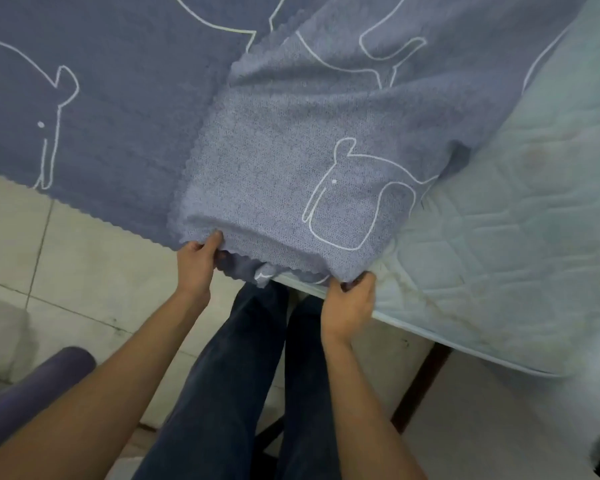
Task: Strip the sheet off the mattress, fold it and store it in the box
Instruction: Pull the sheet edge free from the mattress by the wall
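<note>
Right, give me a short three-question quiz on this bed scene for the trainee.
1. The sheet has its near edge gripped by: A) one hand, B) both hands, C) neither.
2. True or false: the sheet fully covers the mattress.
3. What colour are the animal outlines on the sheet?
Key: 1 B, left hand and right hand. 2 False, the mattress lies bare on the right. 3 White.

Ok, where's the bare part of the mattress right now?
In the head view the bare mattress lies on the right, beside the folded-back sheet whose near edge the right hand grips.
</note>
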